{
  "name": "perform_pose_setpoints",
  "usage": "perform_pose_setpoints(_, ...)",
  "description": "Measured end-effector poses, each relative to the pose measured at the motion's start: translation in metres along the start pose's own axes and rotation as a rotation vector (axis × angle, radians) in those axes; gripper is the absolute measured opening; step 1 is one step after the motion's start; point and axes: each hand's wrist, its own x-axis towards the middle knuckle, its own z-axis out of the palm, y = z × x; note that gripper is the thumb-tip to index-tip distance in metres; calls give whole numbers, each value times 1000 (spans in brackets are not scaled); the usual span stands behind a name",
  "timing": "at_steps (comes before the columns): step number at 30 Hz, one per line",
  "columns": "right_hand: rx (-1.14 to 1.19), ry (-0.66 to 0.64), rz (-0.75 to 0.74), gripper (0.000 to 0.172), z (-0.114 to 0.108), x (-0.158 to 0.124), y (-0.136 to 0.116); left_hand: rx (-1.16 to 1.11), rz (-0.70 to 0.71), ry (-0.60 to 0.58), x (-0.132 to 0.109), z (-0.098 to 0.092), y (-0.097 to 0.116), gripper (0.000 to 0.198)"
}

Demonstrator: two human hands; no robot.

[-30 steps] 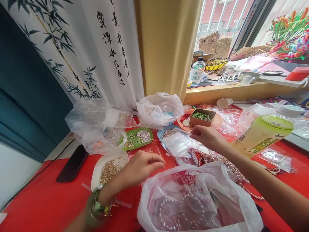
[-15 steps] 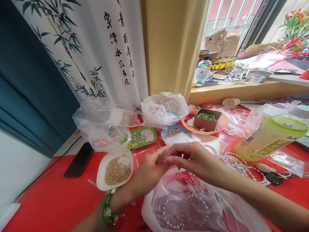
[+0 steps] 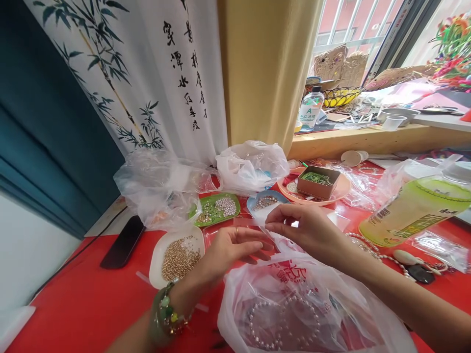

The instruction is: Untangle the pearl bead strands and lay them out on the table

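Observation:
My left hand (image 3: 233, 247) has its fingers stretched out and apart, over a clear shallow tray (image 3: 210, 236) and the near plastic bag. Just beyond it, my right hand (image 3: 307, 228) pinches thumb and forefinger together; whatever lies between them is too small or thin to make out. Below both hands a translucent white bag with red print (image 3: 290, 274) covers beaded loops (image 3: 250, 321). A cream dish (image 3: 156, 267) of small gold beads (image 3: 180, 260) stands left of my left hand. Farther back are a green tray (image 3: 231, 197) with beads and a blue dish (image 3: 251, 202).
A black phone (image 3: 123, 242) lies at left. Crumpled plastic bags (image 3: 156, 189) stand by the curtain. At right are a yellow-green bottle (image 3: 412, 211), pearl-like strands (image 3: 371, 250) and an orange plate (image 3: 344, 189) bearing a small box (image 3: 318, 186). A window sill (image 3: 331, 140) edges the back.
My hands were together with fingertips overlapping; now they are apart. The left fingers have spread, and the right hand has shifted slightly right, pinched. The view has shifted a little.

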Motion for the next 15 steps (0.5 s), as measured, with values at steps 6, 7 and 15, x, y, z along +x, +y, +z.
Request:
perform_pose_setpoints(6, -385, 272, -465, 18, 7, -5, -7, 106, 18, 58, -2, 6, 2, 37)
perform_pose_setpoints(7, -443, 252, -516, 17, 10, -6, -9, 122, 21, 55, -2, 7, 2, 33)
perform_pose_setpoints(15, -565, 149, -571, 16, 19, -4, -14, 289, 165, 90, -2, 5, -5, 10)
